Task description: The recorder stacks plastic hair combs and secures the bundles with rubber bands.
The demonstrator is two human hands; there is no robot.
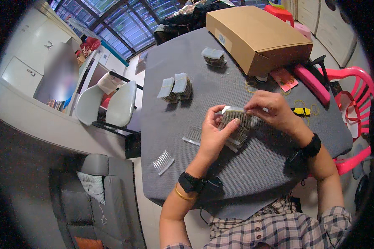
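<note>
Comb stack (236, 124) sat mid-surface, held just above the grey surface (253, 166). My left hand (214, 135) gripped it from 8 o'clock, fingers closed around its side. My right hand (270, 110) pinched its top edge from 2 o'clock. Loose comb (163, 161) lay at 8 o'clock, cardboard box (257, 37) at 12.

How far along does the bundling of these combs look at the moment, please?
Done: three bundles stand farther up the table, one near the cardboard box. In hand: the left hand and right hand hold a stack of combs together. Left: two loose combs lie at the left, and rubber bands wait near the box.
</note>
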